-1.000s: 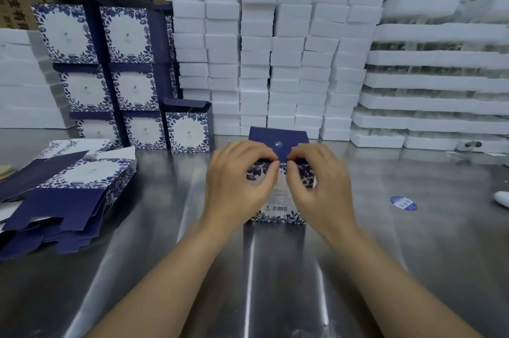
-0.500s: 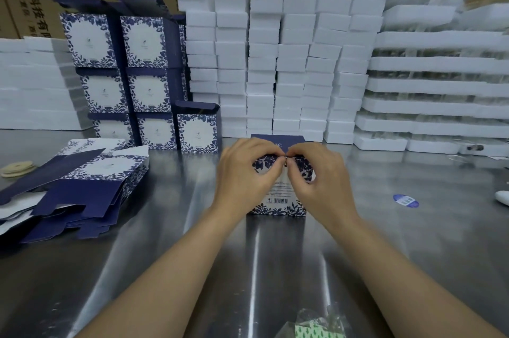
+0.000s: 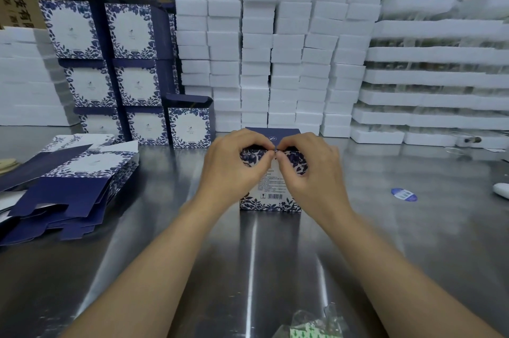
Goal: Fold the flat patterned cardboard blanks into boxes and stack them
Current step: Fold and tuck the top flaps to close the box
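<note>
A: Where was it?
B: Blue-and-white floral cardboard box [image 3: 271, 195] stood upright on the steel table [image 3: 165, 227], centred between both hands.
A: Fingers?
B: Left hand [image 3: 234, 167] and right hand [image 3: 311, 169] were curled, tips meeting, pinching its top front edge. The navy lid flap [image 3: 286, 133] rose just beyond, equally near either hand.

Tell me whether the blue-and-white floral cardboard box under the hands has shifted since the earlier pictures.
No. The floral cardboard box stays the same distance left of the blue oval sticker on the steel table.
</note>
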Motion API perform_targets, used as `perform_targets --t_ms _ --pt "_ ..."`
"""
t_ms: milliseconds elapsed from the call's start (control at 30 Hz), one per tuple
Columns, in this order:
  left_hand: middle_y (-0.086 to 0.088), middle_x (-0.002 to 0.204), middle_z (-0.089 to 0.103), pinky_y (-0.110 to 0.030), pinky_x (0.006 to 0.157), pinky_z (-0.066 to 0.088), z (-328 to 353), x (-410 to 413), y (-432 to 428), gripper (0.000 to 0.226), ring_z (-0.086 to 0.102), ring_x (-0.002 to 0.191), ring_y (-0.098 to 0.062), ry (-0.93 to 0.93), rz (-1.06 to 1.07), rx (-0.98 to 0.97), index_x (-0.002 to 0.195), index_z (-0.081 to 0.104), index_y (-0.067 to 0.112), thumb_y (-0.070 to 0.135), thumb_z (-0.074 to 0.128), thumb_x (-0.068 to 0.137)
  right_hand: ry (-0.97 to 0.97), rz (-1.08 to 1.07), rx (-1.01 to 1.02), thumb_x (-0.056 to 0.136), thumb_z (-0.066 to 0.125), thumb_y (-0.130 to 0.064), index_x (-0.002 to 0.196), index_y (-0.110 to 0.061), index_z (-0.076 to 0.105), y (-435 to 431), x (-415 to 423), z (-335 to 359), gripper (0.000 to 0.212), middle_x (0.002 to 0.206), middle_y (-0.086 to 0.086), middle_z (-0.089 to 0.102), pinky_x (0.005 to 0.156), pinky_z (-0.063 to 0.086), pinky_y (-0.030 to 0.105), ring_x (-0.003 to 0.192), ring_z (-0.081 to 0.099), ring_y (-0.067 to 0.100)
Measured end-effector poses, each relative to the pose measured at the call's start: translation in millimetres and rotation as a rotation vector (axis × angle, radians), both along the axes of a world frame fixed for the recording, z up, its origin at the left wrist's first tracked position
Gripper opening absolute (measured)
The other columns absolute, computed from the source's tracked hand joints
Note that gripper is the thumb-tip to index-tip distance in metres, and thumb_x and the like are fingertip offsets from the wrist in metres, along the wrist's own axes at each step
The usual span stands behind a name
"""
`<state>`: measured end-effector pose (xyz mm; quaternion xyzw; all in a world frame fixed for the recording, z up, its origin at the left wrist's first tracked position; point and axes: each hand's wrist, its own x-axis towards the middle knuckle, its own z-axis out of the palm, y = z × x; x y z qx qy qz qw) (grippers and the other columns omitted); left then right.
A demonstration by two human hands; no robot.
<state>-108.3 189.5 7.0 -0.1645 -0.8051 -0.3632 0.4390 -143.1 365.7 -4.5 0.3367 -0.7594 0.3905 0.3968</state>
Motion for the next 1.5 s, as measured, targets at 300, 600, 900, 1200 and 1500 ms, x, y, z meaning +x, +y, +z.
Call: perform_targets --t_ms 300,600,900,1200,1500 --pt "0.02 0.095 0.072 -0.05 0.09 0.054 -2 0 1 0.005 0.069 0.098 -0.008 0.011 0.061 -0.083 0.095 0.076 0.028 0.029 0.074 0.091 -0.063 0.049 -0.037 0.098 0.071 -0.022 0.1 -0.028 0.071 -1 -1 1 0.007 0.098 -0.019 0.067 0.092 0.05 0.053 0.094 0.064 0.007" --pt "0.025 0.102 0.076 -0.016 0.085 0.049 -4 2 -14 0.011 0.072 0.103 -0.005 -0.021 -0.002 0.003 0.1 0.08 0.032 0.026 0.079 0.09 -0.123 0.112 -0.076 0.094 0.072 -0.026 0.101 -0.027 0.075 10 -5 4 0.008 0.098 -0.02 0.073 0.09 0.054 0.034 0.096 0.068 0.004" --pt "0.023 0.099 0.077 -0.018 0.078 0.047 -3 0 -15 0.011 0.072 0.1 -0.007 -0.078 -0.035 0.065 0.096 0.081 0.032 0.024 0.081 0.09 -0.206 0.155 -0.105 0.096 0.077 -0.023 0.102 -0.027 0.079 14 -5 6 0.008 0.1 -0.021 0.076 0.093 0.052 0.025 0.103 0.069 0.003" --pt "0.023 0.099 0.076 -0.029 0.07 0.054 -4 -1 -14 0.011 0.072 0.096 -0.006 -0.077 -0.034 0.116 0.093 0.08 0.035 0.026 0.082 0.088 -0.269 0.196 -0.162 0.096 0.076 -0.019 0.101 -0.027 0.079 16 -3 5 0.009 0.101 -0.02 0.077 0.098 0.053 0.03 0.105 0.07 0.004" --pt "0.021 0.106 0.079 -0.035 0.073 0.061 0 3 -27 0.015 0.077 0.074 -0.014 -0.186 -0.08 0.218 0.096 0.083 0.04 0.035 0.088 0.083 -0.356 0.316 -0.247 0.091 0.082 -0.014 0.098 -0.026 0.081 24 -13 5 0.013 0.102 -0.014 0.079 0.102 0.057 0.042 0.108 0.073 0.012"
